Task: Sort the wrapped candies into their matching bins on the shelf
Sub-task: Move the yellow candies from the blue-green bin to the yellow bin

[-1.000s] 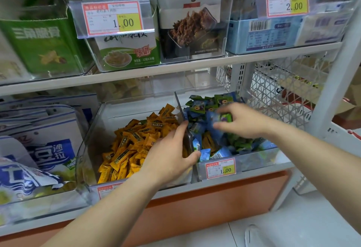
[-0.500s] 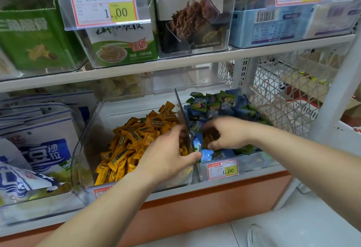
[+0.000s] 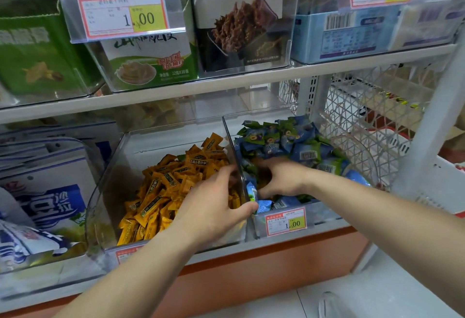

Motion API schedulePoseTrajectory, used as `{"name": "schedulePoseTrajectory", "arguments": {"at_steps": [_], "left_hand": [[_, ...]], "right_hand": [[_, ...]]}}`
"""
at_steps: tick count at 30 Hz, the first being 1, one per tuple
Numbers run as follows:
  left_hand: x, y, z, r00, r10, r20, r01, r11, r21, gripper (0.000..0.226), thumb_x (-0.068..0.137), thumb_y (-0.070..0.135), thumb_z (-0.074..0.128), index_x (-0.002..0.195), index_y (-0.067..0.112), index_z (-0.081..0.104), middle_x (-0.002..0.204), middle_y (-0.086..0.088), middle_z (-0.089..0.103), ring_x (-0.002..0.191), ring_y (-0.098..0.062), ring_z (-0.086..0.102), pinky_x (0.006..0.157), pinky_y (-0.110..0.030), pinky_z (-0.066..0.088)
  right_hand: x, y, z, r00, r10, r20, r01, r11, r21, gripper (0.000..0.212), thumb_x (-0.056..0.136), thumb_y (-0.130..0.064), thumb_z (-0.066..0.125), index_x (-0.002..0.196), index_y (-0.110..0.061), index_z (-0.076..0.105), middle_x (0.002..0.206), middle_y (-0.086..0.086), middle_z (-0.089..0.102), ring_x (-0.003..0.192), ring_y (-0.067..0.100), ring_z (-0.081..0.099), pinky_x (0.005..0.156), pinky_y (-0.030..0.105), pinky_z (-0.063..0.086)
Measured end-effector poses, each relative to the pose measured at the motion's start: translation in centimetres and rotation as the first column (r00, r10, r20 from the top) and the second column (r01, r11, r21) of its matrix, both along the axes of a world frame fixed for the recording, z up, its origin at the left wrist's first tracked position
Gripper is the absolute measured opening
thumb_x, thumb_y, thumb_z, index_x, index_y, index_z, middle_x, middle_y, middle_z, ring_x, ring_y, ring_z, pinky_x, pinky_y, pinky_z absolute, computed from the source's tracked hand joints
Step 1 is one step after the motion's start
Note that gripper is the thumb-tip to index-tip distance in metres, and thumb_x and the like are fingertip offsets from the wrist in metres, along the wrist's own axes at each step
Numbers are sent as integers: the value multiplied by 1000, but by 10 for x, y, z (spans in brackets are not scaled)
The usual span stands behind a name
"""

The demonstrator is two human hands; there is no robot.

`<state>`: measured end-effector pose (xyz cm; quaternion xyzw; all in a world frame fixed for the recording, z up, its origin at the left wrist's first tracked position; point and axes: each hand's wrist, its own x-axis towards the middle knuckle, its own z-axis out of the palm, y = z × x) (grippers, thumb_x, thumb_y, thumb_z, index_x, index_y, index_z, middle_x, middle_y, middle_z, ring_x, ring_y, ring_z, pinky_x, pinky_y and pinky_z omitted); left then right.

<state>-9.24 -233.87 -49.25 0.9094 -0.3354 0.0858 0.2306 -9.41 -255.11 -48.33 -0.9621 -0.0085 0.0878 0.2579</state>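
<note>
My left hand (image 3: 214,207) clasps the clear dividing wall (image 3: 230,141), thumb right of it, fingers (image 3: 224,174) over the orange candies (image 3: 161,192) in the left bin (image 3: 105,192); my right hand (image 3: 281,179) digs fingers-down into the blue-and-green candies (image 3: 289,141) in the right bin (image 3: 324,213), grasp indeterminate.

Shop aisle, even indoor light. White upper shelf board (image 3: 226,83) crosses frame, rising slightly to right. On it, in clear holders: green carton (image 3: 30,48), white-green snack box (image 3: 151,61), dark snack box (image 3: 241,28), pale blue carton (image 3: 352,38). Red-yellow price tags (image 3: 120,11) clipped in front. White upright post (image 3: 440,121) at right, white wire mesh panel (image 3: 364,121) just left of it. Blue-white packets (image 3: 45,204) at lower left. Orange base panel (image 3: 251,275) under lower shelf (image 3: 327,226). Pale tiled floor (image 3: 377,300).
</note>
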Motion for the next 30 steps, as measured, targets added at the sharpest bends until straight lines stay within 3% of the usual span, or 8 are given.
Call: {"name": "schedulePoseTrajectory", "arguments": {"at_steps": [3, 7, 10, 14, 19, 25, 28, 30], "left_hand": [[-1, -1, 1, 1000, 8, -5, -8, 1000, 6, 87, 74, 78, 55, 144, 35, 28, 133, 15, 57, 116, -7, 57, 88, -24, 51], [-2, -2, 4, 1000, 9, -22, -8, 1000, 13, 86, 74, 76, 59, 144, 34, 30, 131, 16, 58, 115, -7, 57, 90, -27, 51], [-2, -1, 6, 999, 1, -41, 0, 1000, 8, 85, 74, 74, 62, 142, 35, 32, 128, 18, 59, 112, -5, 57, 89, -26, 51], [2, -1, 9, 993, -24, -113, 23, 1000, -16, 82, 70, 74, 66, 137, 37, 36, 121, 21, 60, 106, 0, 58, 83, -20, 50], [7, 0, 16, 975, -38, -219, 34, 999, -24, 81, 69, 68, 74, 135, 35, 40, 113, 23, 56, 102, 2, 57, 86, -20, 52], [9, -1, 22, 965, -44, -259, 36, 999, -34, 79, 74, 63, 75, 138, 28, 44, 117, 16, 59, 102, 0, 57, 81, -12, 44], [6, -2, 23, 966, -42, -256, 31, 998, -48, 77, 76, 62, 73, 138, 27, 45, 120, 14, 60, 104, 0, 56, 80, -9, 42], [4, -3, 26, 982, -19, -186, 2, 996, -91, 74, 78, 62, 71, 138, 29, 44, 127, 13, 59, 111, -2, 55, 84, -11, 40]], "right_hand": [[-1, 0, -4, 1000, 18, 10, -18, 1000, 4, 46, 73, -43, 80, 113, -27, 61, 101, -10, 67, 87, 10, 62, 69, 25, 51], [-3, -1, -5, 998, -11, 59, 9, 999, 30, 19, 75, -32, 78, 79, -28, 60, 78, -10, 66, 71, 9, 63, 55, 20, 46], [-8, -6, 1, 988, -75, 133, 64, 994, 87, 17, 75, -26, 79, 77, -24, 63, 73, -9, 66, 71, 14, 66, 54, 21, 45], [-13, -15, 17, 982, -106, 159, 71, 975, 212, 20, 74, -28, 85, 72, -32, 65, 61, -21, 64, 59, -11, 59, 49, 8, 37], [-16, -29, 37, 962, -189, 197, 141, 963, 231, 21, 75, -29, 85, 93, -22, 78, 80, -11, 73, 77, 6, 66, 63, 20, 44], [-27, -51, 46, 912, -288, 293, 211, 940, 268, 11, 84, -26, 78, 83, -15, 77, 70, 2, 69, 51, -2, 52, 52, 18, 38], [-32, -59, 47, 881, -366, 299, 269, 908, 321, 6, 87, -24, 76, 85, -19, 74, 76, -2, 70, 65, 8, 62, 63, 22, 46], [-35, -62, 46, 866, -428, 260, 262, 829, 494, 3, 88, -19, 74, 87, -15, 74, 80, 3, 74, 76, 19, 70, 79, 32, 56]]}}
